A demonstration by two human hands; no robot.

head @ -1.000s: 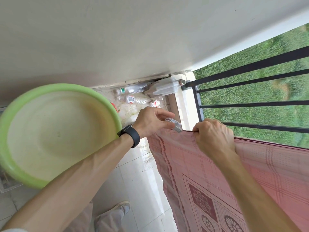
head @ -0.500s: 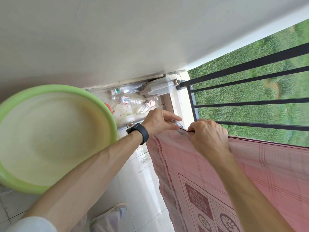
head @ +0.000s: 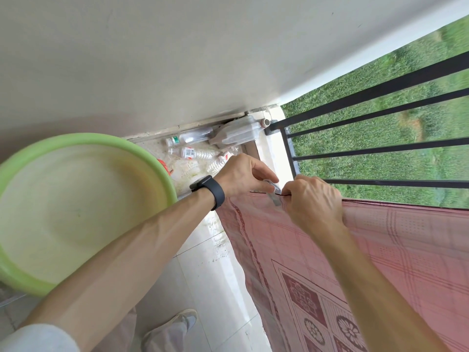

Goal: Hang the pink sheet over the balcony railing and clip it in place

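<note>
One clip point(head: 275, 199) looks almost seated at the left end of the rail point(head: 380, 183), where the sheet point(head: 380, 250) already hangs; your left grip point(head: 243, 175) pinches it, your right grip point(head: 314, 199) clamps the sheet's top edge, and letting go is left.

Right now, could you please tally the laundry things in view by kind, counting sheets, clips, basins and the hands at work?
Pink sheet: 1
Clear clip: 1
Green basin: 1
Hands: 2, the left hand pinching the clip and the right hand gripping the sheet's top edge
Total: 5
</note>
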